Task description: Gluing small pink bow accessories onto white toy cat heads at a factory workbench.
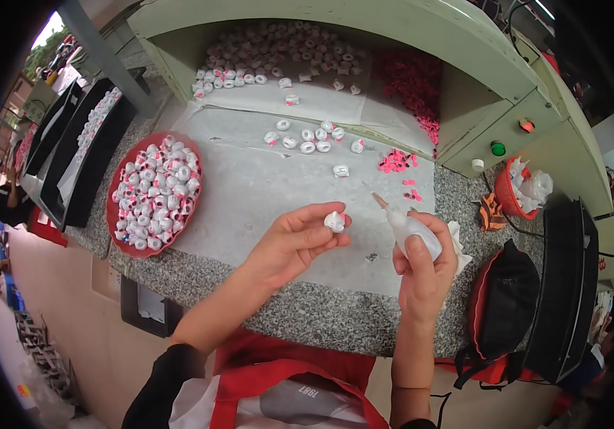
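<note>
Between the thumb and fingers of my left hand [296, 239] is a small white rounded piece [335, 222] with a bit of pink at its side. My right hand [427, 268] grips a translucent white squeeze bottle [416, 232], its thin brownish nozzle tip [380, 201] pointing up and left, apart from the held piece. Just beyond the hands, several more white pieces [308, 147] lie loose on the pale work sheet [235, 186]. A small heap of pink bits [396, 161] sits beyond the bottle, with a few scattered nearer to it.
At left stands a red scalloped tray [115, 227] full of white-and-pink pieces. A pale green cabinet [407, 36] arches over the back, with more white pieces [278, 53] and a pink pile [421, 89] inside. An orange-red basket [511, 196] and a black bag [508, 300] are at right.
</note>
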### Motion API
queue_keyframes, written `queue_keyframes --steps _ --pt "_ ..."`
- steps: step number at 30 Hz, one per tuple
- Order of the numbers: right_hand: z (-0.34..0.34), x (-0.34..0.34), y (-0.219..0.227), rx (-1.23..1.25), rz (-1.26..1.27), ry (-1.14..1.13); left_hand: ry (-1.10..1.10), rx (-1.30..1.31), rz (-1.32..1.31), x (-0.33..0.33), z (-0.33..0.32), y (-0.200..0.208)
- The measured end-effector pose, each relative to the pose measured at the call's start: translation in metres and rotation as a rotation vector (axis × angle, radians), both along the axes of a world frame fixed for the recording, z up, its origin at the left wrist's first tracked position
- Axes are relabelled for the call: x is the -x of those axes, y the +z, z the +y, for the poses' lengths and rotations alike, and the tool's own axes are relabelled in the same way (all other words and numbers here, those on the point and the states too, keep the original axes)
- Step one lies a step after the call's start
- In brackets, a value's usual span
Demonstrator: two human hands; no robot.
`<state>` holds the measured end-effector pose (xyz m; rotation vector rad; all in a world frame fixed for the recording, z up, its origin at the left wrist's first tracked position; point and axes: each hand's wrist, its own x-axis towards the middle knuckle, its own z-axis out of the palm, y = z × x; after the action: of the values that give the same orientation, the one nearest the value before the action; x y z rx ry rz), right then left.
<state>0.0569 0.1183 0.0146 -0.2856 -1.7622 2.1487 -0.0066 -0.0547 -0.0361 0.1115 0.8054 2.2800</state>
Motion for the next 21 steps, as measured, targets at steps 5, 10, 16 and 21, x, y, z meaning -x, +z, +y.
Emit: queue_keyframes --steps 5,10,16,21 --pt "-0.008 -0.002 -0.021 -0.053 0.159 -0.207 -0.070 -0.220 -0.190 0.001 -0.005 -0.009" --pt "-0.028 -0.020 -0.012 -0.250 0.169 -0.260 -0.030 -0.177 -0.163 -0.005 -0.006 -0.005" --pt "-0.027 -0.035 -0.007 -0.443 0.083 -0.107 0.259 0.212 0.372 -0.014 0.004 0.002" --pt "-0.022 -0.031 -0.015 -0.541 0.147 -0.018 0.400 0.379 0.573 -0.016 0.007 0.003"
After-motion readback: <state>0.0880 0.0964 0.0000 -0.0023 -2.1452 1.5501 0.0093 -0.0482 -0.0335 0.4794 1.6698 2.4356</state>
